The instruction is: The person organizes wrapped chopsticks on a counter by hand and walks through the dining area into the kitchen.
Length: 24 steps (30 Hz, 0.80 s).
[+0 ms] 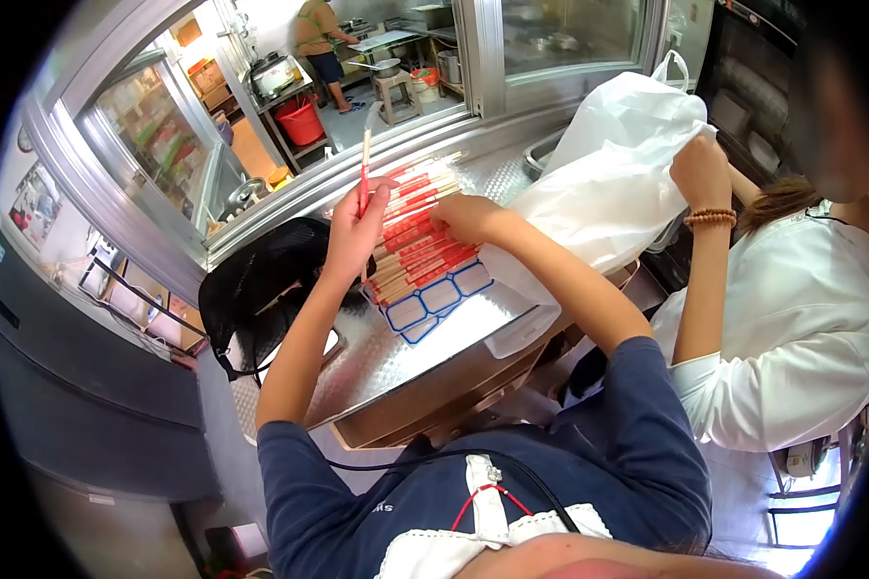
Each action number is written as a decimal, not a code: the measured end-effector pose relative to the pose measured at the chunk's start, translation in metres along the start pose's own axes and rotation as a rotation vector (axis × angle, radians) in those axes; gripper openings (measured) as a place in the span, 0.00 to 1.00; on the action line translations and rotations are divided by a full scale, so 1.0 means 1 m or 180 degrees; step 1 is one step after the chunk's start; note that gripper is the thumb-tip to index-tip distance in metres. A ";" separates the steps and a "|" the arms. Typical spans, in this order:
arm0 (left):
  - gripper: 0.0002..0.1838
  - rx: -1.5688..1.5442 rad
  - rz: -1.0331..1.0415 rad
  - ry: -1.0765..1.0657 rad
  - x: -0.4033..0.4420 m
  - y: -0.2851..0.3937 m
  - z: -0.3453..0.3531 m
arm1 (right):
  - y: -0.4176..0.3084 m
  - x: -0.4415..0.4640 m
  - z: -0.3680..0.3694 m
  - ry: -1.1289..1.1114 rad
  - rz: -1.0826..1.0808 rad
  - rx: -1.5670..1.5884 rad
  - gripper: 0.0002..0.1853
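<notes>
My left hand (357, 227) is closed around a pair of chopsticks in a red and white paper sleeve (365, 159), held upright above the counter. Just to its right lies a pile of paper-wrapped chopsticks (417, 259), with red printing on the sleeves. My right hand (468, 218) is closed at the pile's right side, its fingers curled onto the wrapped chopsticks and its fingertips partly hidden. Under the near edge of the pile is a clear plastic wrapper with blue outlines (439, 299), flat on the metal counter (386, 372).
A co-worker's hand (702, 174) with a beaded bracelet holds a large white plastic bag (608, 164) on the right. A black mesh bag (261, 280) sits left of my left forearm. Beyond the window frame (357, 159), another person (316, 39) stands in a kitchen near a red bucket (300, 121).
</notes>
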<state>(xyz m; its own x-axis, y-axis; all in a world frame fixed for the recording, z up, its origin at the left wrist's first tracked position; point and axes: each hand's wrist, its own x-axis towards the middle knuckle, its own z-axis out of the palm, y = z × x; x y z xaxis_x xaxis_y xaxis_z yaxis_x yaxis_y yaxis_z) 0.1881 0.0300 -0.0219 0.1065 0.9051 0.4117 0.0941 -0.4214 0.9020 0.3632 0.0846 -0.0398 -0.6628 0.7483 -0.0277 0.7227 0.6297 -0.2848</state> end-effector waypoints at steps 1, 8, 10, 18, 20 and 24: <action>0.11 -0.0266 -0.0258 -0.0020 -0.003 0.003 0.000 | 0.001 0.001 -0.002 -0.0066 0.0041 0.0112 0.11; 0.11 -0.1127 -0.0633 0.0396 -0.017 0.004 -0.006 | 0.021 0.017 0.013 0.0167 -0.0210 0.0211 0.08; 0.11 -0.1219 -0.0675 0.0544 -0.022 0.004 -0.008 | 0.032 0.021 0.009 0.0088 -0.0070 0.0808 0.08; 0.20 -0.1559 0.0010 0.1475 -0.036 0.015 -0.012 | 0.005 -0.018 -0.020 0.1202 -0.0170 0.0637 0.07; 0.21 -0.1521 0.0119 0.1547 -0.037 0.010 -0.013 | -0.009 -0.035 -0.030 0.1756 0.0371 0.0521 0.07; 0.24 -0.1481 -0.0327 0.0933 -0.034 0.001 -0.013 | -0.026 -0.036 -0.028 0.2442 -0.0038 0.1736 0.08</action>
<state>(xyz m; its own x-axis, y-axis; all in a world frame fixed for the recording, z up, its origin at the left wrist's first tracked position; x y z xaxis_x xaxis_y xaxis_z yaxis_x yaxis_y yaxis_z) 0.1720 -0.0007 -0.0334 -0.1661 0.9462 0.2778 -0.3644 -0.3207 0.8743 0.3735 0.0467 -0.0049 -0.2192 0.7977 0.5617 0.3965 0.5989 -0.6958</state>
